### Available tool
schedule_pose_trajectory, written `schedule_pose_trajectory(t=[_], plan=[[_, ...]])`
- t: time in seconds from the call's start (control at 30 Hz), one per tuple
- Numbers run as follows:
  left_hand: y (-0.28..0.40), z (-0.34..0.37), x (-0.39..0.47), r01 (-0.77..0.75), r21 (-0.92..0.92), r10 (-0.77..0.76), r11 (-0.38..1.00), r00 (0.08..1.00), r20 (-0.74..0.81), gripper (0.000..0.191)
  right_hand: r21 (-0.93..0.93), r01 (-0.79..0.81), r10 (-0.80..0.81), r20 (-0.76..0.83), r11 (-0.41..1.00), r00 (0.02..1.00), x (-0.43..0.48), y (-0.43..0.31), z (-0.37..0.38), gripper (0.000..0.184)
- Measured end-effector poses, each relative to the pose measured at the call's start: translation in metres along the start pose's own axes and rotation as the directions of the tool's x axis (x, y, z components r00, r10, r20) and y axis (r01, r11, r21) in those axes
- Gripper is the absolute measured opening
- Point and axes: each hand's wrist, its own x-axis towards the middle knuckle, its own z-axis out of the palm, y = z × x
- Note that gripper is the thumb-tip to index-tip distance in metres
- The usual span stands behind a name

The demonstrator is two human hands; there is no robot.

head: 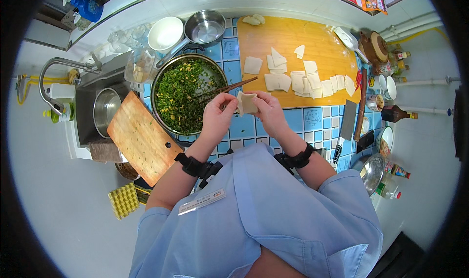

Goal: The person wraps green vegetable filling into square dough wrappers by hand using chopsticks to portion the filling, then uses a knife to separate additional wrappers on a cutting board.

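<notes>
A square dough wrapper (248, 103) is held between both hands in front of me, over the near edge of the yellow cutting board (311, 34). My left hand (220, 111) pinches its left edge, beside the bowl. My right hand (269, 111) grips the right side with thumb and fingers. Several cut dough wrappers (277, 82) lie in overlapping groups on the board, and a few folded dumplings (253, 20) sit at its far left corner. Left of my hands is a steel bowl of chopped green filling (179, 91), with wooden chopsticks (238, 84) resting in it.
A cleaver (347, 122) and a wooden rolling pin (361, 106) lie at right, near bottles and a metal basin (372, 173). A wooden chopping board (143, 139) leans across the sink's (86, 111) edge. A saucepan (205, 27) and white bowl (165, 33) stand behind the filling.
</notes>
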Motion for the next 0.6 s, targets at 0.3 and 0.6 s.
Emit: schedule_pose_trajectory(t=[0.3, 0.6], plan=[[-0.009, -0.035, 0.000, 0.212, -0.782, -0.186, 0.587, 0.975, 0.124, 0.021, 0.329, -0.088, 0.088, 0.015, 0.940, 0.996, 0.020, 0.015, -0.056, 0.029], [-0.032, -0.085, -0.019, 0.095, -0.792, -0.166, 0.604, 0.986, -0.009, 0.024, -0.943, 0.256, -0.574, 0.091, 0.213, 0.814, 0.059, 0.036, -0.085, 0.044]])
